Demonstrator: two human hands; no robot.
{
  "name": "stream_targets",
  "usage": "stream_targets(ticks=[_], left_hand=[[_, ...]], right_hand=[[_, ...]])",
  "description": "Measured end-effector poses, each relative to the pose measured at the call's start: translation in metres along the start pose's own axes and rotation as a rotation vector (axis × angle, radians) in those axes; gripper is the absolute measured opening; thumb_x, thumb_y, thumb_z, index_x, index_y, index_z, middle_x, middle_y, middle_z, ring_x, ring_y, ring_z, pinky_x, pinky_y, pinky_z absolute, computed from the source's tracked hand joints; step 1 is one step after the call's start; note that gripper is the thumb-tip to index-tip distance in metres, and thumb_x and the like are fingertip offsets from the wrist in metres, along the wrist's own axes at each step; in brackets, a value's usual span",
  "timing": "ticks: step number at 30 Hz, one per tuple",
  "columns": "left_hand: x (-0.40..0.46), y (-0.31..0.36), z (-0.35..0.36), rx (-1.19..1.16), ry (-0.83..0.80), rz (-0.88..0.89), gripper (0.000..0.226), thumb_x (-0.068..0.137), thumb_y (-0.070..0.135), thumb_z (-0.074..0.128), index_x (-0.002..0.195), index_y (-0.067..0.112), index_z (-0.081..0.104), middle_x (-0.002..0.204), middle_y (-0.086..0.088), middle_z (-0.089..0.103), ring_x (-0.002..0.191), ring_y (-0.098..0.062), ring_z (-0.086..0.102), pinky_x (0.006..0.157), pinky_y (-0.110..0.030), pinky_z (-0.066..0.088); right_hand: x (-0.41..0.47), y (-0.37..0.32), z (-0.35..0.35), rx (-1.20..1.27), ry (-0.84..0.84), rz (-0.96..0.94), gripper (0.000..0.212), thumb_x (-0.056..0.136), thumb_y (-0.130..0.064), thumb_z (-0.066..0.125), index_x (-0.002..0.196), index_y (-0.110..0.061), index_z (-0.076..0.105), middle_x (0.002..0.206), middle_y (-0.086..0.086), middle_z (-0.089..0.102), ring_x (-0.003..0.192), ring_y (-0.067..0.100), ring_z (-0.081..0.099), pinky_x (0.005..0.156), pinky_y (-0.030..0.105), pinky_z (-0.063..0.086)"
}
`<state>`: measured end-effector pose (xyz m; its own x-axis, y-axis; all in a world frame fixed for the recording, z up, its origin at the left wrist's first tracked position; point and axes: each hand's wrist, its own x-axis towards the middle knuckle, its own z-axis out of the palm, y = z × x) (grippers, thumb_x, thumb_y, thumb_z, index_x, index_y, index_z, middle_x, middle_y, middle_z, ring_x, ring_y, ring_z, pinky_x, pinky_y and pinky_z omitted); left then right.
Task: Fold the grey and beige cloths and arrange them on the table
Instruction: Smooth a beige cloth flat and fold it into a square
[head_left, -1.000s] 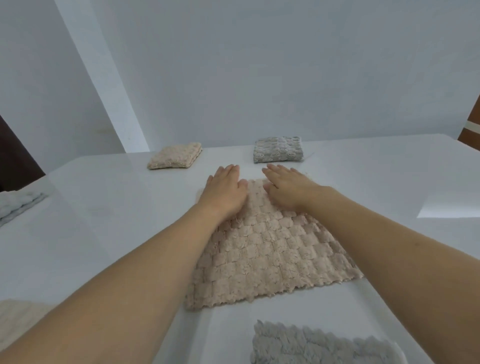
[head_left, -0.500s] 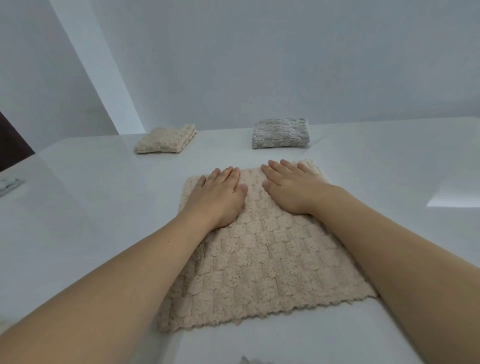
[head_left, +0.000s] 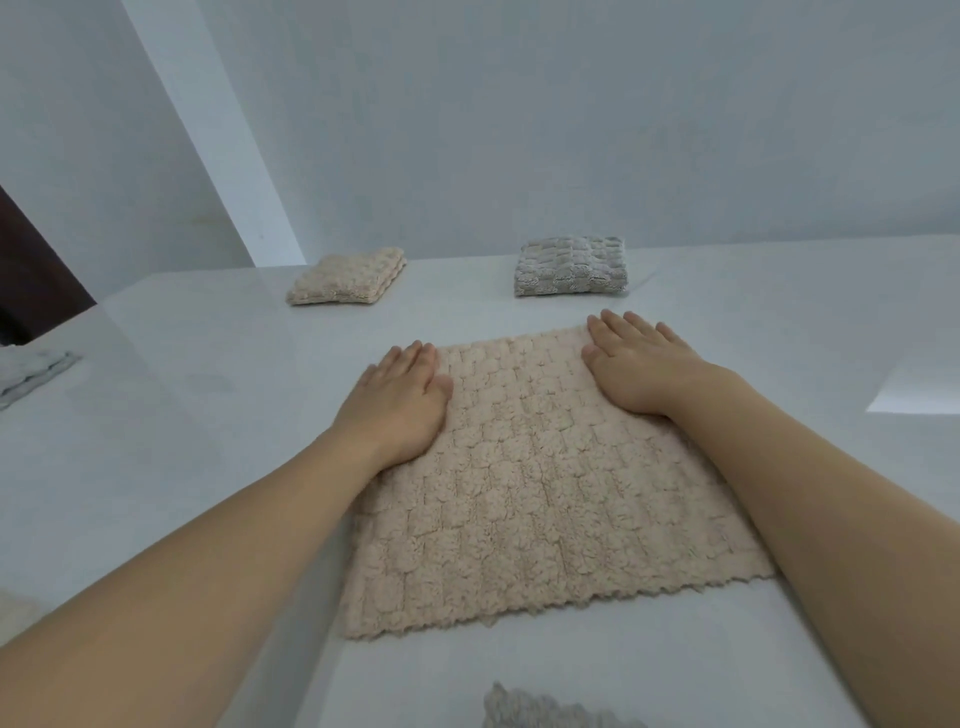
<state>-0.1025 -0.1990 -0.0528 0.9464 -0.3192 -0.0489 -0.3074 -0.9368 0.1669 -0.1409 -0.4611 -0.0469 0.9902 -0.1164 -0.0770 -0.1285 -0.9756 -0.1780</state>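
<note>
A beige textured cloth (head_left: 540, 499) lies spread flat on the white table (head_left: 208, 415) in front of me. My left hand (head_left: 400, 405) presses flat on its far left corner, fingers straight. My right hand (head_left: 639, 364) presses flat on its far right corner. A folded beige cloth (head_left: 347, 275) sits at the back left and a folded grey cloth (head_left: 570, 266) at the back, right of it. The edge of another grey cloth (head_left: 540, 712) shows at the bottom of the view.
A pale grey cloth (head_left: 26, 371) lies at the table's left edge. A bit of beige fabric (head_left: 13, 613) shows at the lower left. A white wall rises behind the table, and a bright patch of light (head_left: 919, 389) falls at the right.
My hands slid apart from the middle of the cloth's far edge toward its two far corners, and the cloth now lies flatter and wider.
</note>
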Motion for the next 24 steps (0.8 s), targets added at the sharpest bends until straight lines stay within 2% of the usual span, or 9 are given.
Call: stream_targets(ticks=[11,14,16,18,20,24], left_hand=[[-0.002,-0.014,0.001,-0.025,0.006,-0.044,0.061,0.103,0.045,0.014,0.158,0.021,0.003,0.165,0.005,-0.003,0.151,-0.014,-0.005,0.122,-0.039,-0.004],[-0.009,-0.007,-0.008,-0.006,0.011,-0.095,0.060,0.102,0.039,0.014,0.157,0.016,0.004,0.165,0.000,-0.003,0.151,-0.019,-0.007,0.121,-0.045,-0.009],[-0.020,0.010,-0.019,-0.022,0.076,-0.112,0.059,0.102,0.032,0.016,0.157,0.012,0.005,0.165,-0.003,-0.004,0.151,-0.021,-0.010,0.120,-0.045,-0.010],[-0.040,0.036,-0.020,-0.069,0.117,-0.010,0.058,0.103,0.029,0.017,0.157,0.013,0.006,0.165,0.000,-0.005,0.151,-0.019,-0.010,0.121,-0.042,-0.009],[-0.062,0.058,-0.006,-0.076,0.062,0.110,0.057,0.104,0.034,0.016,0.157,0.018,0.003,0.165,0.004,-0.007,0.150,-0.014,-0.010,0.122,-0.038,-0.008],[-0.070,0.062,0.015,0.025,0.009,0.097,0.059,0.103,0.041,0.012,0.157,0.022,0.000,0.165,0.007,-0.006,0.151,-0.013,-0.008,0.122,-0.041,-0.005]], right_hand=[[-0.010,-0.002,-0.004,-0.038,0.055,0.020,0.057,0.103,-0.041,0.012,0.155,-0.017,0.007,0.162,0.001,0.001,0.149,0.017,-0.002,0.120,0.042,-0.005],[-0.037,-0.013,-0.022,-0.038,0.141,-0.045,0.057,0.103,-0.039,0.014,0.154,-0.014,0.010,0.162,0.002,0.002,0.149,0.015,-0.001,0.120,0.040,-0.005],[-0.063,-0.027,-0.031,0.005,0.141,-0.127,0.056,0.104,-0.039,0.015,0.154,-0.015,0.010,0.162,-0.001,0.000,0.148,0.013,-0.002,0.120,0.036,-0.005],[-0.087,-0.039,-0.022,0.008,0.092,-0.183,0.056,0.104,-0.039,0.015,0.155,-0.017,0.008,0.162,-0.002,-0.002,0.148,0.012,-0.004,0.120,0.034,-0.005],[-0.099,-0.045,-0.002,-0.022,0.026,-0.178,0.057,0.103,-0.041,0.013,0.155,-0.019,0.005,0.162,-0.003,-0.004,0.148,0.013,-0.006,0.120,0.035,-0.005],[-0.093,-0.040,0.013,-0.049,0.016,-0.111,0.058,0.102,-0.044,0.010,0.155,-0.023,0.000,0.162,-0.006,-0.006,0.148,0.012,-0.006,0.120,0.037,-0.005]])
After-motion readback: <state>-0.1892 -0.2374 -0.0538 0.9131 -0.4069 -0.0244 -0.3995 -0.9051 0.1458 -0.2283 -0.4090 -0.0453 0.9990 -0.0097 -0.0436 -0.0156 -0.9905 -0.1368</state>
